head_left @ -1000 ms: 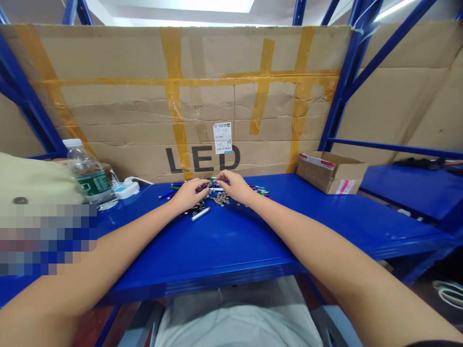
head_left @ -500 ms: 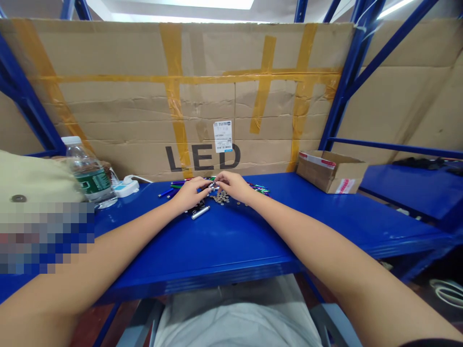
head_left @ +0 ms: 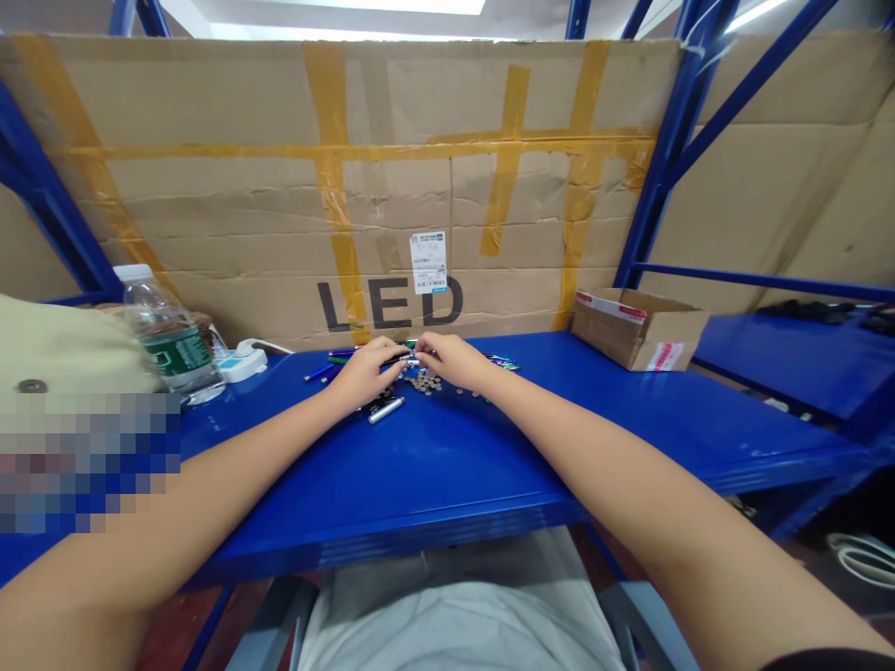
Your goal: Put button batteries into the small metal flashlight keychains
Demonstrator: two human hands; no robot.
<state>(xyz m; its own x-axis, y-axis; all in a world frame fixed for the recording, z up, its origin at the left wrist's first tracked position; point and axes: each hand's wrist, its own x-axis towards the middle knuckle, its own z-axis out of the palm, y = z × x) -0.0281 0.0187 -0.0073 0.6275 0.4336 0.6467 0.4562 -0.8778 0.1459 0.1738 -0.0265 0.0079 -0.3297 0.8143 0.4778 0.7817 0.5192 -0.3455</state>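
Your left hand (head_left: 367, 375) and right hand (head_left: 451, 361) sit just apart, fingertips near a small silver piece (head_left: 412, 362); too tiny to tell whether either grips it. Discs (head_left: 424, 383) lie on the table (head_left: 447, 466) right by them, a silver tube (head_left: 387, 410) nearer you.

A ceiling light (head_left: 392, 5) glares white; edges look stretched.

Smooth, glossy blue tabletop (head_left: 433, 475); shiny silver tube (head_left: 387, 411), apparently metal; creased matt cardboard (head_left: 230, 242).
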